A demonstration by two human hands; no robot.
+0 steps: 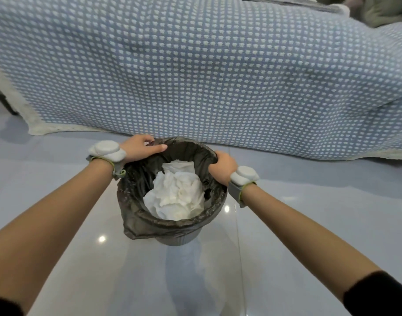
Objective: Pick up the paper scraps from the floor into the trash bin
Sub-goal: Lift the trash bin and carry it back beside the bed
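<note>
A small round trash bin (172, 224) lined with a dark plastic bag stands on the glossy floor in the middle of the view. Crumpled white paper scraps (176, 195) fill its inside. My left hand (139, 148) grips the far left part of the rim, thumb lying along the bag's edge. On the right side of the rim my right hand (222, 166) curls over the bag. Both wrists carry white sensor pucks on grey straps.
A blue blanket (206, 71) with white dots drapes down from a bed or sofa right behind the bin, its fringe touching the floor. Pale shiny floor tiles (81, 258) spread around the bin. A dark furniture leg (4, 99) stands at far left.
</note>
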